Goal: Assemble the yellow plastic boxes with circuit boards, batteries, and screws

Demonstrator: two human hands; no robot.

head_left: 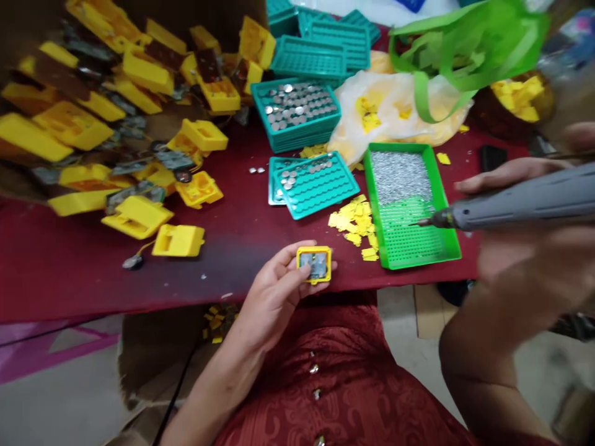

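Note:
My left hand [283,282] is closed round a small yellow plastic case [329,265] near the table's front edge. The case faces up, with a grey circuit board [320,263] inside it, and my thumb presses on the board. On the right, my right hand [515,254] grips a grey electric screwdriver [520,198], blurred by motion. Its bit points left over a bright green tray [379,229]. A heap of small silvery screws [402,176] fills the far part of that tray. Loose yellow plastic pieces [353,220] lie beside the tray's left side.
Yellow cases with boards and wires [139,217] are piled at the left. Teal trays [320,186] stand mid-table, some holding coin cells [297,111]. Behind lie a white plastic bag [344,118] and a green bag [502,43]. A bowl of yellow pieces [520,96] sits at back right.

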